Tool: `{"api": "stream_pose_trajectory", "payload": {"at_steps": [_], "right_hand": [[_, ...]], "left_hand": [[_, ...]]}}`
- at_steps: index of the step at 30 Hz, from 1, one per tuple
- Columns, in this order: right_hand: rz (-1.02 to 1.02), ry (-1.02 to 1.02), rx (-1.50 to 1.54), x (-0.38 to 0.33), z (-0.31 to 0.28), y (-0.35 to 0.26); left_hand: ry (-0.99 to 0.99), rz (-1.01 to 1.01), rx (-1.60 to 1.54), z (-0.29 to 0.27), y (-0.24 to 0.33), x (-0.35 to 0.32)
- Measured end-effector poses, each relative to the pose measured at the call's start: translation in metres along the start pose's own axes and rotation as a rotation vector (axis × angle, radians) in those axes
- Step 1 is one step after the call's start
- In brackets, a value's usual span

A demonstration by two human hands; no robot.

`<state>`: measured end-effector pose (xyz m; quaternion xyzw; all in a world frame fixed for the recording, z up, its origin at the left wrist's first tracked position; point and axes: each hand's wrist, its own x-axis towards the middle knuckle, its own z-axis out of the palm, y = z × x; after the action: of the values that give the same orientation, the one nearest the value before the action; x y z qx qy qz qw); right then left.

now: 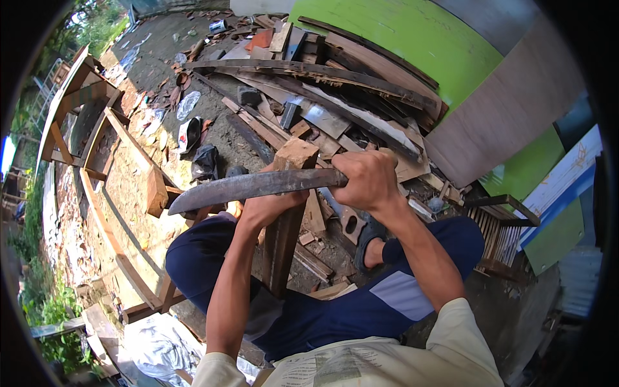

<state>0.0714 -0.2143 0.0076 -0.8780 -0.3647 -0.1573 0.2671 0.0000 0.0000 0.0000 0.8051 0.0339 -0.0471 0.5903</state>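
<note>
My right hand (369,182) is closed round the handle of a machete (255,186), its long dark blade pointing left. Beneath the blade, my left hand (269,205) grips a thick wooden post (282,242); the blade hides part of those fingers. The post stands tilted between my legs, its paler cut top rising above the blade. From this view I cannot tell whether the blade touches the wood or passes just over it. My knees, in dark blue trousers, spread to either side, and a dark clog (369,240) shows on my right foot.
A heap of scrap boards (335,84) lies ahead, with green panels (400,32) leaning behind it. Left of me lies a wooden frame (113,242) with a squared block end (155,193). A slatted rack (500,235) stands at right. White cloth (158,345) lies at lower left.
</note>
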Motion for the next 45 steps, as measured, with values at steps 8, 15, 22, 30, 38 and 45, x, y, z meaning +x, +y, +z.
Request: {"api": "stream_pose_trajectory", "payload": {"at_steps": [8, 15, 22, 30, 38, 45], "right_hand": [[-0.002, -0.003, 0.012, -0.003, 0.0, -0.004], [0.01, -0.002, -0.003, 0.0, 0.001, -0.002], [0.056, -0.085, -0.001, 0.001, 0.005, -0.002], [0.143, -0.166, -0.047, 0.006, 0.025, 0.037], [0.715, -0.091, -0.111, -0.015, -0.032, 0.114], [0.442, -0.124, 0.06, -0.01, -0.019, 0.03]], "left_hand": [[0.022, 0.064, -0.058, 0.009, -0.013, 0.001], [0.056, 0.107, -0.056, 0.008, -0.013, 0.003], [0.064, 0.061, -0.011, 0.01, -0.011, 0.005], [0.058, -0.022, 0.08, 0.002, -0.03, 0.005], [0.254, -0.001, -0.11, -0.051, -0.036, -0.01], [0.153, 0.028, -0.204, -0.017, -0.023, 0.009]]}}
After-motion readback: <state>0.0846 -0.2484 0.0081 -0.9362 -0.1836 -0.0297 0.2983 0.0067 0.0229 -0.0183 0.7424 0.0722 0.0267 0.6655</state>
